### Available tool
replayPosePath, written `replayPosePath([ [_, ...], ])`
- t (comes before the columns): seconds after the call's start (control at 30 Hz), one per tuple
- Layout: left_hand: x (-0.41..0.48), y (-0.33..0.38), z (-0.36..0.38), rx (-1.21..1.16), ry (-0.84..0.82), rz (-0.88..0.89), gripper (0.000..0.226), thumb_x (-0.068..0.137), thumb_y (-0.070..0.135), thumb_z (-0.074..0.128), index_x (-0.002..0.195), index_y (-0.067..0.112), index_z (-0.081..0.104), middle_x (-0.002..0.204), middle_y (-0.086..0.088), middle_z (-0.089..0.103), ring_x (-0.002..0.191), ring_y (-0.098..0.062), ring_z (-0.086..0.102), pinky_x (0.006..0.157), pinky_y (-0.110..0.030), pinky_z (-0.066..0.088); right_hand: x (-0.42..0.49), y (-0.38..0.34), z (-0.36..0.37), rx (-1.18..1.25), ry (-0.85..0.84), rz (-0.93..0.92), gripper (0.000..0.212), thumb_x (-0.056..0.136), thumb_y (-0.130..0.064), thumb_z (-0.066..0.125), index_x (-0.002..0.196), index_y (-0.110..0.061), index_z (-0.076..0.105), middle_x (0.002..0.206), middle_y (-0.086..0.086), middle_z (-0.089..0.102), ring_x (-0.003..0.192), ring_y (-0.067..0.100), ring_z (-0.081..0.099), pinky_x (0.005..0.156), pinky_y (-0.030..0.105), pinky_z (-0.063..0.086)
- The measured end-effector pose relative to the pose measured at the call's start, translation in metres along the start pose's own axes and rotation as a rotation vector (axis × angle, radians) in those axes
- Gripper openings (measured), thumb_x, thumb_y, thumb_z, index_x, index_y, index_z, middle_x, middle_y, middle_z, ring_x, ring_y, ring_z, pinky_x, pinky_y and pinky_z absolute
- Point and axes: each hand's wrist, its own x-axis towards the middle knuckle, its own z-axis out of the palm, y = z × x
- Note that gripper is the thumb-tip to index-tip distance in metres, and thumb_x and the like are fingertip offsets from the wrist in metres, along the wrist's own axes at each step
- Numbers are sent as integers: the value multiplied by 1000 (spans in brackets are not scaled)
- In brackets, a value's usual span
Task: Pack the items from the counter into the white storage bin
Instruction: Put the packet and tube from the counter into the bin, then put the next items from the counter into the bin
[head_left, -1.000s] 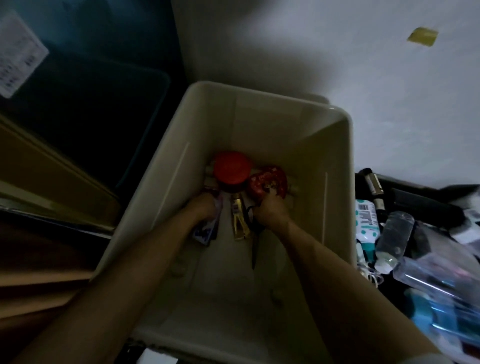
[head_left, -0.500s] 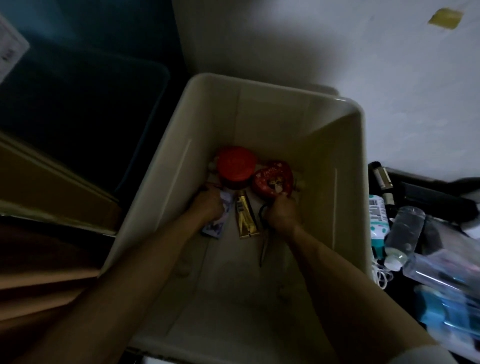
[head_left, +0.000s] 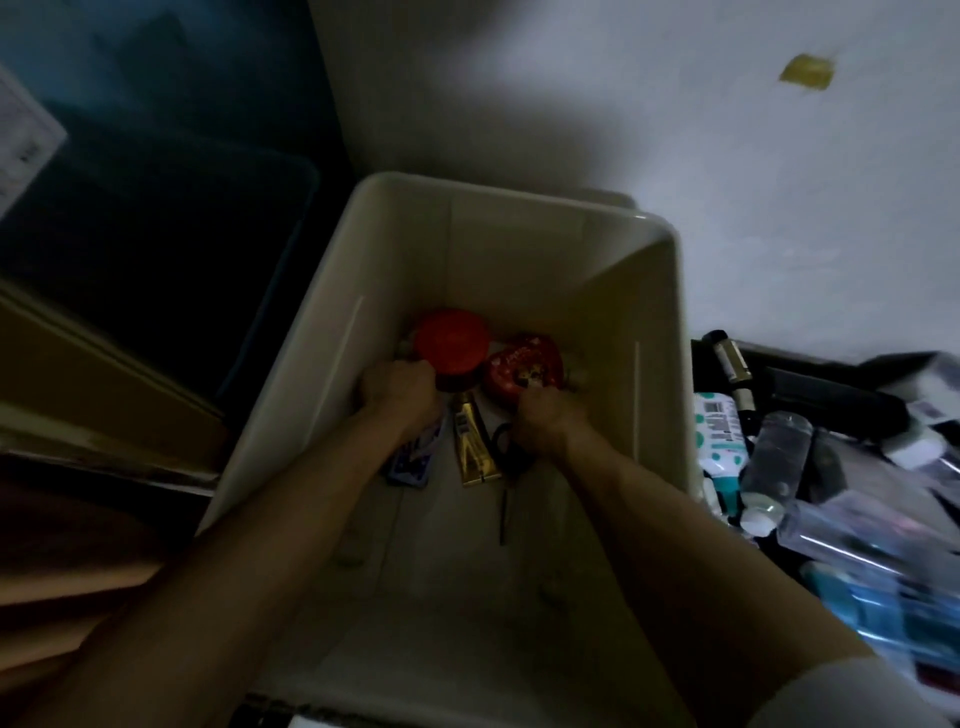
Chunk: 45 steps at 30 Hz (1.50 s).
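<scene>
The white storage bin (head_left: 519, 202) stands open below me with both my arms reaching into it. At its far end sit a red-lidded jar (head_left: 452, 338) and a red heart-shaped tin (head_left: 522, 364). A gold tube (head_left: 470, 447), a blue packet (head_left: 410, 462) and black scissors (head_left: 505, 467) lie on the bottom. My left hand (head_left: 397, 395) is curled against the jar's left side. My right hand (head_left: 545, 426) is curled at the tin's near edge, over the scissors' handles. The fingertips of both hands are hidden in the dim light.
On the dark counter to the right lie a clear bottle (head_left: 774, 457), a green-dotted tube (head_left: 719, 436), a black marker (head_left: 730, 358) and several clear and blue packs (head_left: 872, 571). A dark blue tub (head_left: 156, 249) stands to the left of the bin. A white wall (head_left: 727, 182) rises behind it.
My left hand has moved off the blue packet and up to the jar's side. My right hand stays at the heart tin. The view has shifted slightly.
</scene>
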Motion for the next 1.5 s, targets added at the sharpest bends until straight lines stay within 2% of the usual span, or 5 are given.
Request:
replayPosePath([
  [0.3, -16, 13, -59, -236, 90, 274, 31, 89, 35, 63, 67, 13, 56, 71, -5, 59, 66, -20, 56, 57, -27, 36, -49, -2, -76, -163, 263, -213, 33, 99, -41, 47, 74, -20, 49, 81, 0, 59, 72, 17, 60, 67, 32, 53],
  [0.47, -29, 35, -90, -292, 306, 351, 22, 86, 38, 64, 81, 17, 67, 82, 0, 66, 79, -19, 64, 66, -26, 44, -82, 16, -107, -217, 406, -230, 10, 94, -28, 56, 89, -19, 56, 90, 2, 62, 71, 18, 55, 64, 31, 42],
  [0.9, -71, 137, -131, -581, 624, 545, 23, 78, 48, 58, 91, 29, 61, 92, 10, 65, 87, -12, 61, 79, -36, 54, -125, 130, -137, -149, 882, -252, 36, 88, -23, 52, 122, -14, 58, 113, 12, 64, 103, 32, 60, 80, 37, 47],
  [1.17, -95, 220, -123, -456, 805, 654, 22, 78, 33, 60, 88, 14, 63, 88, -2, 62, 89, -24, 56, 80, -32, 43, -130, 229, -106, -13, 759, -106, 32, 86, -21, 54, 116, -11, 59, 113, 13, 64, 103, 34, 61, 82, 38, 50],
  [1.5, -105, 299, -65, -298, 396, 400, 37, 88, 41, 61, 109, 10, 59, 107, -8, 65, 96, -25, 60, 79, -36, 51, -116, 306, -44, 75, 453, -41, 38, 83, -31, 62, 118, -16, 57, 111, 9, 66, 97, 31, 64, 78, 39, 55],
])
